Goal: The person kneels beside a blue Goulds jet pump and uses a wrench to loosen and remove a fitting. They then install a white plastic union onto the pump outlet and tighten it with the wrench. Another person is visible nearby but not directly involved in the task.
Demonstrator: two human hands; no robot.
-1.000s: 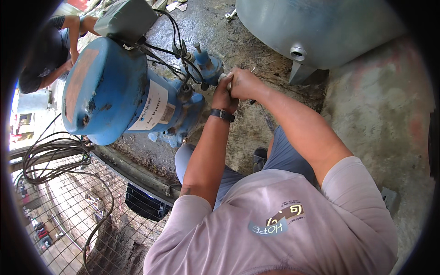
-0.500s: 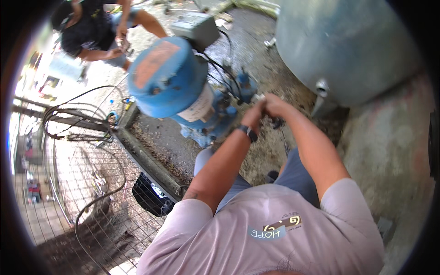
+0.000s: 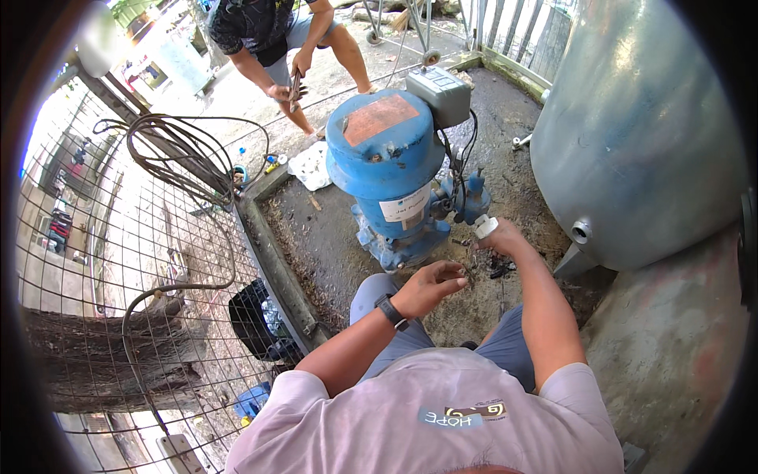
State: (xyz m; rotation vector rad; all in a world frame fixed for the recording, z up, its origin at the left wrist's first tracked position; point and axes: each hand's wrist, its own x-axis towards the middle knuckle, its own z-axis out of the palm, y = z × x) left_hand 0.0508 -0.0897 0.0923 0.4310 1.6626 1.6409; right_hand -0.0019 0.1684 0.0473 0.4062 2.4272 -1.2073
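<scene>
My right hand point(image 3: 504, 239) is closed round a white plastic pipe fitting point(image 3: 485, 227), beside the low blue casting point(image 3: 476, 199) of a water pump point(image 3: 387, 150). That pump stands upright, with a blue motor housing and a worn orange patch on top. Nearer to me, my left hand point(image 3: 430, 288), with a dark watch on its wrist, hangs above my knee. Its fingers are curled in toward the thumb; whatever they may pinch is too small to make out. A gap separates the two hands. Small dark pieces point(image 3: 499, 268) lie on the ground below my right hand.
A large grey metal tank point(image 3: 639, 150) with a pipe stub stands to the right. Wire mesh fencing and coiled black cable point(image 3: 170, 150) are at left. Beyond the pump, a person point(image 3: 264, 39) holds a tool. A grey box point(image 3: 438, 95) and a concrete curb point(image 3: 268, 245) adjoin the pump.
My hands were together and have come apart: the left has drawn back toward me, the right stays forward with the white fitting. The view has shifted, showing more of the fence and person.
</scene>
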